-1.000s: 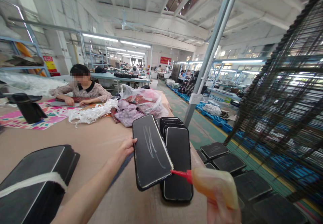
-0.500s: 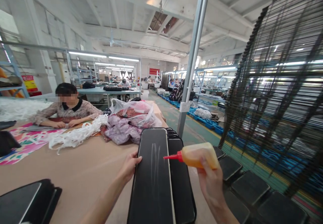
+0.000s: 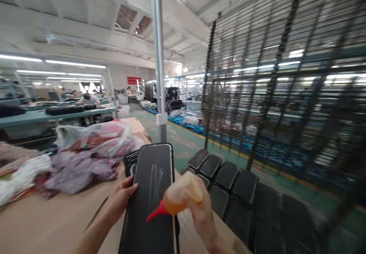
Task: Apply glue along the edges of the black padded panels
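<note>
My left hand (image 3: 121,200) grips the left edge of a long black panel (image 3: 151,185) with white glue streaks on its face, held above the brown table (image 3: 42,223). My right hand (image 3: 201,214) is closed round an orange squeeze bottle (image 3: 181,197) whose red nozzle (image 3: 154,214) points down and left over the panel. More black panels (image 3: 130,161) lie stacked under and behind the held one.
A row of black panels (image 3: 225,174) lies on a lower surface to the right. A tall dark wire rack (image 3: 286,94) fills the right side. A grey metal pole (image 3: 158,63) rises behind the panel. Plastic bags of fabric (image 3: 91,151) sit on the table's far left.
The view has swung right; the seated co-worker has left the frame. My right hand has brought the bottle over the panel, its nozzle tipped downward. My left hand still holds the panel.
</note>
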Demonstrator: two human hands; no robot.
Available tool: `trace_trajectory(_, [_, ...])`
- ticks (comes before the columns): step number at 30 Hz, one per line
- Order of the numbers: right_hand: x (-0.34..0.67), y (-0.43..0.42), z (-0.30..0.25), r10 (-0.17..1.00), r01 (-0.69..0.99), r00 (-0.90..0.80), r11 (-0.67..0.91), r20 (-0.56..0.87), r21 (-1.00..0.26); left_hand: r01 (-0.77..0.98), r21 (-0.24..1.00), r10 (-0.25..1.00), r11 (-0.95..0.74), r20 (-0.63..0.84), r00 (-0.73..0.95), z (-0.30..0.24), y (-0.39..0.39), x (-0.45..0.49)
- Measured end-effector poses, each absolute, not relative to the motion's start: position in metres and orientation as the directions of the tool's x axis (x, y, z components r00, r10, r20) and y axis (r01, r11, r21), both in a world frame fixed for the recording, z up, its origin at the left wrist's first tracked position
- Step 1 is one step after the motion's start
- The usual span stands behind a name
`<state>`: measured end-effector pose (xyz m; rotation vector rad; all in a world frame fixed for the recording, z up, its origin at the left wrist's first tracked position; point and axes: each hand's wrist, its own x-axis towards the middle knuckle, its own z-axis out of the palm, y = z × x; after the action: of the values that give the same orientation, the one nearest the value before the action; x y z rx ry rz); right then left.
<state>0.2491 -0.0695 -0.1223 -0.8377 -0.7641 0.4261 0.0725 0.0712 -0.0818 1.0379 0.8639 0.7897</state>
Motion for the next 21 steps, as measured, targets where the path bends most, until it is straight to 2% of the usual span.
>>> trace_trajectory(3, [0.295, -0.087, -0.102, 0.468, 0.040, 0.771, 0.641, 0.432, -0.767, -0.073, 0.943, 0.815, 0.325, -0.240, 0.527, -0.078, 0.049, 0.125])
trace_trajectory(7, [0.354, -0.144, -0.109, 0.451, 0.045, 0.790, 0.633, 0.415, -0.773, -0.040, 0.943, 0.762, 0.329, -0.240, 0.601, -0.081, 0.018, 0.207])
trace_trajectory(9, [0.388, -0.187, -0.120, 0.385, 0.036, 0.846, 0.649, 0.368, -0.760, -0.042, 0.948, 0.781, 0.315, -0.234, 0.579, -0.082, 0.007, 0.249])
trace_trajectory(12, [0.455, -0.267, -0.124, 0.052, 0.108, 0.978, 0.705, 0.203, -0.701, -0.070, 0.960, 0.828, 0.271, -0.196, 0.526, -0.084, -0.006, 0.312])
trace_trajectory(16, [0.539, -0.387, -0.115, -0.301, 0.288, 0.949, 0.706, 0.094, -0.647, -0.077, 0.970, 0.826, 0.229, -0.152, 0.543, -0.094, -0.018, 0.394])
trace_trajectory(19, [0.565, -0.464, -0.127, -0.454, 0.298, 0.886, 0.716, -0.096, -0.631, -0.071, 0.979, 0.782, 0.191, -0.108, 0.614, -0.112, -0.026, 0.458])
trace_trajectory(21, [0.569, -0.502, -0.146, -0.509, 0.289, 0.848, 0.676, -0.146, -0.678, -0.041, 0.990, 0.736, 0.137, -0.074, 0.672, -0.129, -0.034, 0.501])
